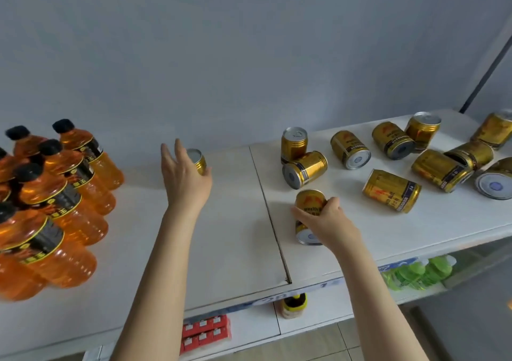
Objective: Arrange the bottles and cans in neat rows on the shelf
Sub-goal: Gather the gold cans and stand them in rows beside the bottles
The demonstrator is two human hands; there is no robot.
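Several orange bottles (69, 183) with black caps stand in rows at the left of the white shelf (227, 222). Gold cans (392, 190) lie scattered on the right part; one gold can (294, 143) there stands upright. My left hand (185, 178) is wrapped around an upright gold can (197, 161) near the back wall in the middle. My right hand (324, 222) grips a gold can lying on its side (309, 203) near the shelf's seam.
A seam (273, 214) splits the shelf into two boards. Below the front edge sit red boxes (205, 330), a yellow-lidded jar (295, 304) and green packets (415, 273). A blue-grey wall rises behind the shelf.
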